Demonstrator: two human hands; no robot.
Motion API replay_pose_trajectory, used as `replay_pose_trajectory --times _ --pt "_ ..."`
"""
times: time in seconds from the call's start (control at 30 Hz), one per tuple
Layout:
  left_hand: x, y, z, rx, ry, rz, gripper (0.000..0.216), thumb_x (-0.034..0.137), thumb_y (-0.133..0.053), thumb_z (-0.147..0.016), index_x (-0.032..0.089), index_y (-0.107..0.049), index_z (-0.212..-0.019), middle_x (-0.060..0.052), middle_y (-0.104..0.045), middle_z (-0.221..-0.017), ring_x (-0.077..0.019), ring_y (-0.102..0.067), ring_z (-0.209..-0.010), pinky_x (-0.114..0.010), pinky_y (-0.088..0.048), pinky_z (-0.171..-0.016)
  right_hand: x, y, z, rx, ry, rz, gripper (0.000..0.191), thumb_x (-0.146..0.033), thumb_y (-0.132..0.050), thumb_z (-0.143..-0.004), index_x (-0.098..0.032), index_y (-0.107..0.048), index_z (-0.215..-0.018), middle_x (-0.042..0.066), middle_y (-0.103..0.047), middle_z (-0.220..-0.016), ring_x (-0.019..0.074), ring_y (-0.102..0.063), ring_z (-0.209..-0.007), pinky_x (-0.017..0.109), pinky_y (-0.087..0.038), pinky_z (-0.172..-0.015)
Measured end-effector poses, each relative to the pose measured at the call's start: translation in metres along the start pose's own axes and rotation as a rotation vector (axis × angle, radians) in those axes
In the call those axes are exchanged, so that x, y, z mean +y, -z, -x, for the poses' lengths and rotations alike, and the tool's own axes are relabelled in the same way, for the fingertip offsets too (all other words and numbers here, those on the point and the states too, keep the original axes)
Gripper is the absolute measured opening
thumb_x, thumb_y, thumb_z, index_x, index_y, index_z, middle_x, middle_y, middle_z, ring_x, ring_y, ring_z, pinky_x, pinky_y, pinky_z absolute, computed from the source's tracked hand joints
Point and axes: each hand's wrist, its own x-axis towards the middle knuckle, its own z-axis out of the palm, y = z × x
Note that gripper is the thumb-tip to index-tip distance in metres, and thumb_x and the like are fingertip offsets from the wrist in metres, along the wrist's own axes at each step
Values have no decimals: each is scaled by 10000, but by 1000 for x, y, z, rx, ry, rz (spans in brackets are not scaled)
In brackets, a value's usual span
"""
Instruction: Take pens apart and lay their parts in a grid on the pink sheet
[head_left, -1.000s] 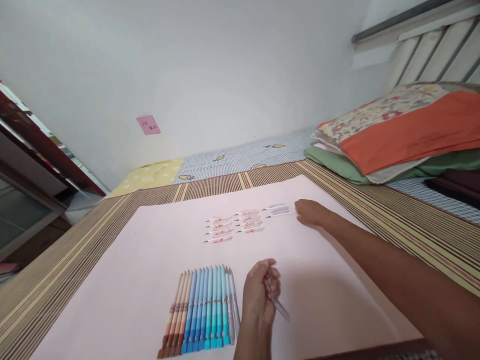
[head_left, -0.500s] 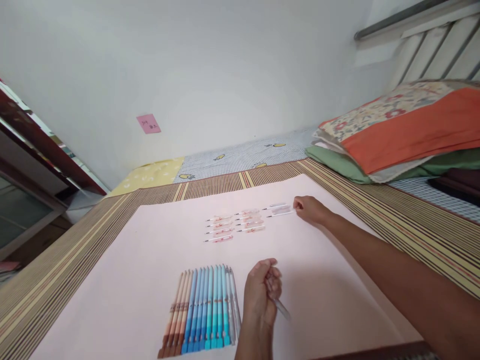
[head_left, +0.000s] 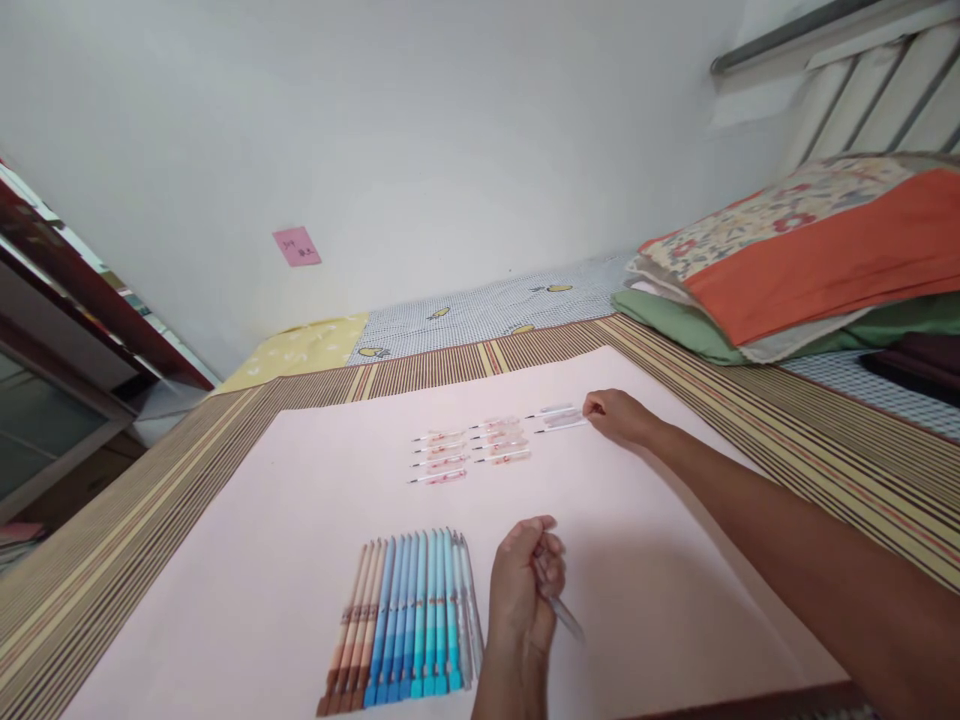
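Left hand (head_left: pixel 523 590): grip curled tight around a clear pen barrel (head_left: pixel 561 612), near edge of the pink sheet (head_left: pixel 660 580).
Right hand (head_left: pixel 619 416): far right, fingertips pinched on the end of a pen refill (head_left: pixel 561 426).
Refills (head_left: pixel 471 451): rows left of it.
Pens (head_left: pixel 409 625): row just left of the left hand.

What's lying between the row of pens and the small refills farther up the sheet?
Nothing: in the head view, bare pink sheet separates the pens from the refills.
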Motion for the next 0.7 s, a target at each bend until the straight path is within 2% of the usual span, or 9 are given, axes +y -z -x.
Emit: replay_pose_trajectory --times 0.7 --pt "1 -4 2 25 -4 -1 563 428 -972 -501 86 -687 -845 -11 -609 -603 -18 -363 -405 -183 -91 -423 12 -16 -6 66 10 -144 124 -177 -553 -789 -213 -667 -758 17 -711 -770 180 -614 -720 266 -418 -655"
